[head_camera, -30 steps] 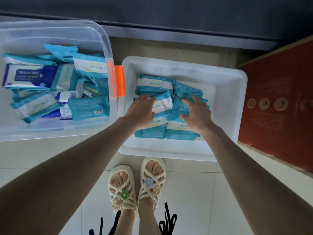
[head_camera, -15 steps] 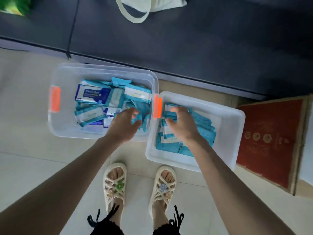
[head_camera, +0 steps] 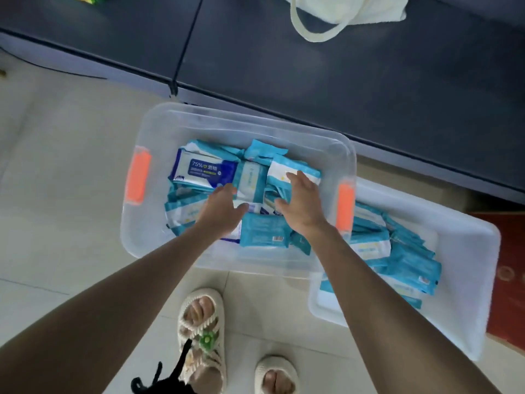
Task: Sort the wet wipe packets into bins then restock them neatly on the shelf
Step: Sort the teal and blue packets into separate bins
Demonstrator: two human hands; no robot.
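Teal-and-white packets lie jumbled in the clear bin, with more in the white bin beside it. The left hand and right hand hover over them, fingers spread. Pale tiled floor, dark surface behind.

Clear glossy plastic bin; shiny film packets; smooth tiled floor; cloth bag.
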